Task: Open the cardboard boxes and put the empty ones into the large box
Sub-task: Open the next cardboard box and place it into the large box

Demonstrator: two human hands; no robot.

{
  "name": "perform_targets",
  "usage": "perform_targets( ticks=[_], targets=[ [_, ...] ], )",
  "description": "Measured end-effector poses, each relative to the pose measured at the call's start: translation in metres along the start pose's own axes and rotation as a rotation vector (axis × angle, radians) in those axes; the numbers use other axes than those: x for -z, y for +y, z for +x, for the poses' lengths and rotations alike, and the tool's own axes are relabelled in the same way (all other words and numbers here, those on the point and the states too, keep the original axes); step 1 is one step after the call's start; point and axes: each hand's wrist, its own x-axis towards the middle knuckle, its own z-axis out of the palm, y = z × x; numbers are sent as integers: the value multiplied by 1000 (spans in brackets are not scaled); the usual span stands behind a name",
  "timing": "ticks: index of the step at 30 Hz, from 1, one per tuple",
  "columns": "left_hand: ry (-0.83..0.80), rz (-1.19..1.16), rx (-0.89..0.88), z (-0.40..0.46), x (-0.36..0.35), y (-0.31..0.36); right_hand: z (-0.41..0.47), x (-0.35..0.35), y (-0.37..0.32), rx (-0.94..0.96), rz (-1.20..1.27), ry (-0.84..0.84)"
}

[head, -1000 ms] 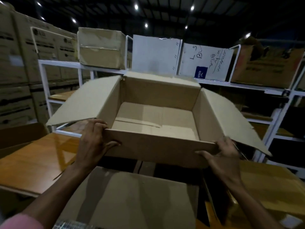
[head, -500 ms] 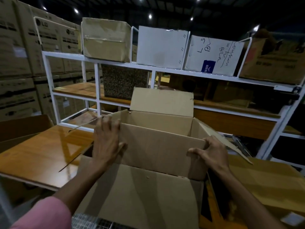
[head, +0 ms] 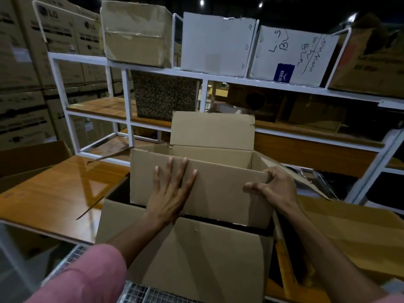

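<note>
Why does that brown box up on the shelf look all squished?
The brown box at the left of the top shelf looks dented: its front is creased and its sides bulge, unlike the flat white box beside it. The open box under the left hand and right hand looks fine.

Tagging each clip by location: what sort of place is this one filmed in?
Most likely a warehouse or stockroom. Stacked LG-branded cartons fill the left wall, a white metal shelving rack holds more boxes, one a white box with handwritten marker notes, and spot lights hang from a dark high ceiling.
</note>
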Motion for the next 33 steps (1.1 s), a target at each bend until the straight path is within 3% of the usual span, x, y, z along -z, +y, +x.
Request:
perform_targets(
  ticks=[4, 10, 15, 19, 21, 25, 29, 33],
  targets=[
    [3, -12, 6, 4, -5, -2, 13, 2, -3, -30, 105, -31],
    [-66, -37, 29, 12, -6, -6, 21, -2, -4, -10, 68, -52],
    [-215, -89, 27, 13, -1, -4, 26, -3, -1, -23, 77, -75],
    [-459, -180, 40, 1, 3, 1, 22, -17, 11, -7, -105, -72],
    [-594, -221, 27, -12, -1, 7, 6, -30, 15, 1, -210, -179],
    [-779, -233, -43, -33, -5, 11, -40, -51, 23, 26, -416, -555],
    [-770, -345, -44, -31, 18, 7, -63, -55, 24, 14, -347, -604],
    [-542, -311, 35, -24, 40, 12, -64, -34, 11, 40, -145, -652]
  ],
)
